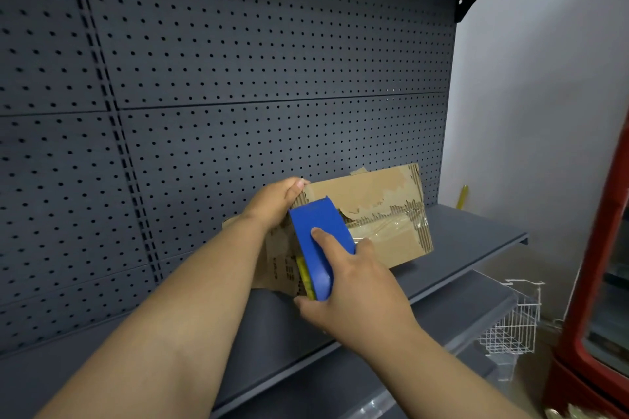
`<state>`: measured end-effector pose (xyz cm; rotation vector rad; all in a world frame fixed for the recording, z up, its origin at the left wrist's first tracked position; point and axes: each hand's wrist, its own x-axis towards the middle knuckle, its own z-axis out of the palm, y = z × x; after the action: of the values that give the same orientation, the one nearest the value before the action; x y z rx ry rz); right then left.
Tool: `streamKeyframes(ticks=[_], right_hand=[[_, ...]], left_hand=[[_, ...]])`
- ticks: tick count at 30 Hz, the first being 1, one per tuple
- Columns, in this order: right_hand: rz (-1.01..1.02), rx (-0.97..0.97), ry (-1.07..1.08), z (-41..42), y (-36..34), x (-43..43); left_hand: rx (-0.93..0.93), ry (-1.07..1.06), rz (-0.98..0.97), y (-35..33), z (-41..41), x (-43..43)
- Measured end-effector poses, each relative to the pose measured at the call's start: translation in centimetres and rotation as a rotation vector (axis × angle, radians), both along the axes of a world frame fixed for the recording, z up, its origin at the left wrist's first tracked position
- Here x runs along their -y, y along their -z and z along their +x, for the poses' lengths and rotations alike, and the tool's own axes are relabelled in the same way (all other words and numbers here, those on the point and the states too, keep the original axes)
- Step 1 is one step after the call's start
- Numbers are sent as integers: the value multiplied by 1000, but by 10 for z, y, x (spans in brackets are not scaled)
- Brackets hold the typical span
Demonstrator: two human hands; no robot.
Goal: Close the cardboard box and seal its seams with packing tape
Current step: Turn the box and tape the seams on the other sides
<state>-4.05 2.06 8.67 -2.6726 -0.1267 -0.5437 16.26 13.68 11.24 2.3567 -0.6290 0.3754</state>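
the box (367,214) sits closed on a grey shelf (476,241), at about 5 o'clock from the middle of the view, its back close to the pegboard (238,78). it is worn: the top skin is torn so the ribbed core shows, and a band of clear tape (388,226) runs shiny along the top seam toward 3 o'clock. its near left end is hidden behind the dispenser (320,241) and the wrists, and the print on its side is too small to read. the left hand (275,201) reaches in from 7 o'clock and curls over the box's far left corner, thumb on top. the right hand (354,292) comes from 5 o'clock, wrapped tight round the blue dispenser, forefinger laid flat along its side, pressing its nose onto the seam. a wire basket (510,323) hangs below at 4 o'clock.
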Motion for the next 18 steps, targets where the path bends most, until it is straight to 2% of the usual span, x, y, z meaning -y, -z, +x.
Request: streamKeyframes(ticks=[11,18], right_hand=[[-18,-48,8,-7,8,6],[51,-99,-7,-20,18,-1]], left_hand=[[-18,-57,7,-6,15,0],[-21,-77,-2,-4,17,1]])
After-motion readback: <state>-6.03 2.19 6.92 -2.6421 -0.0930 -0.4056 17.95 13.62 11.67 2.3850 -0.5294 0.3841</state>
